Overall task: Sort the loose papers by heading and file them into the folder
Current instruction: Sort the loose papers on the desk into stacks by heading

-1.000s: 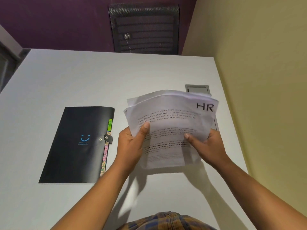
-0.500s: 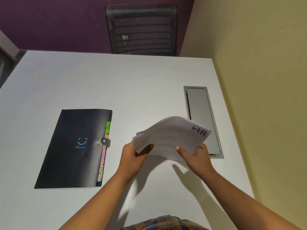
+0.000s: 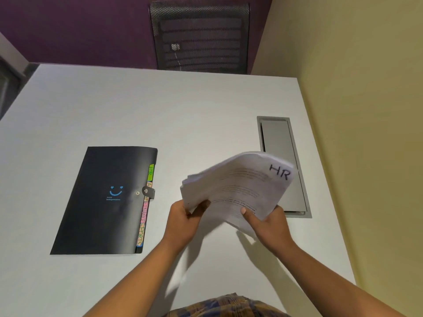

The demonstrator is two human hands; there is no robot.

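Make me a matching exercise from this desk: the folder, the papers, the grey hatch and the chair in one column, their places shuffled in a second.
Things:
1. black folder
2. paper stack
3. grey hatch
4. mesh chair

Places:
A. set flush into the table, near the yellow wall
B. gripped by the left hand and the right hand
C. lying shut, left of both hands
D. beyond the table's far edge

Pairs: 1-C, 2-B, 3-A, 4-D

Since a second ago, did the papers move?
Yes. The papers dropped lower, toward the person: they hid most of the grey hatch before, and now overlap only part of it.
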